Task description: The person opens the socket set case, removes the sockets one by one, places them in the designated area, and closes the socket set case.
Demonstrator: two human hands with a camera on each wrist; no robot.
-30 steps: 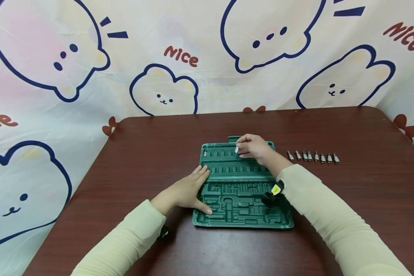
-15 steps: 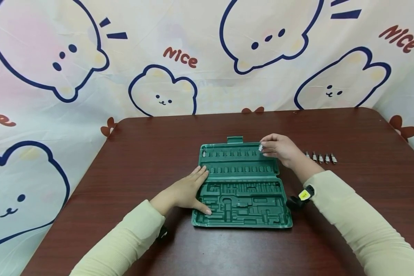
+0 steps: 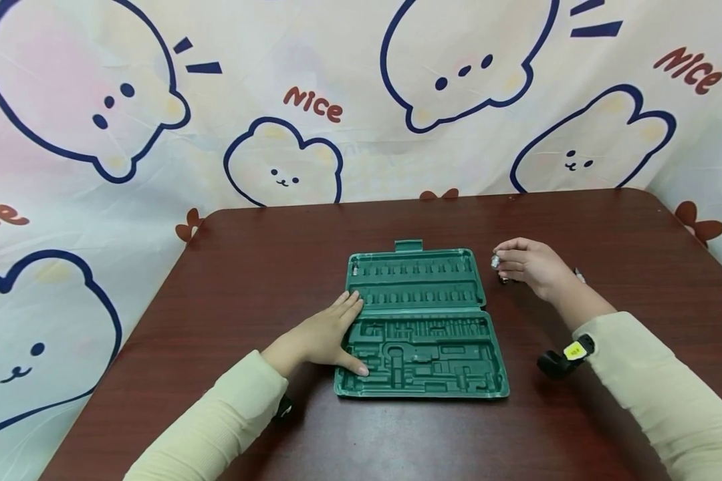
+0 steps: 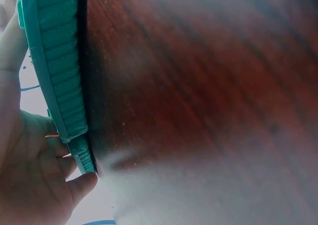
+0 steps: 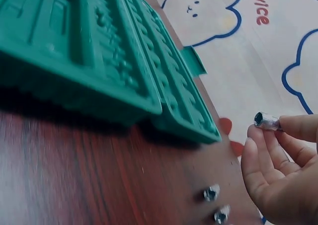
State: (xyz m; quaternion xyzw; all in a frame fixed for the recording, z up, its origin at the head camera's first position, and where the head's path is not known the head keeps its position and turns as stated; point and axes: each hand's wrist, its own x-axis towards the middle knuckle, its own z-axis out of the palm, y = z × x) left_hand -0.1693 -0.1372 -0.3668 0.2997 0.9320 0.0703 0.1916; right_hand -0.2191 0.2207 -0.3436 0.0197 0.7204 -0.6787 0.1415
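The fingers of the right hand pinch a small silver socket at their tips, its open end facing away from the palm, held just above the table to the right of the green tray. The fingers of the left hand lie straight and close together, flat on the left edge of that tray; in the left wrist view the thumb presses against the tray's ribbed rim.

The dark red-brown table fills the near and middle scene, and behind it hangs a pale backdrop printed with blue-outlined bears and the word "Nice". The green tray lies open at the middle of the table, a small tab on its far edge; its far half has two rows of small sockets' slots, its near half larger moulded recesses. One silver piece sits in the far-left slot.

Right of the tray, two more silver sockets stand on the table just near of the right hand in the right wrist view; from the head camera the hand hides most of that row. Both forearms wear cream sleeves, and a black wrist strap with a yellow label sits at the right cuff
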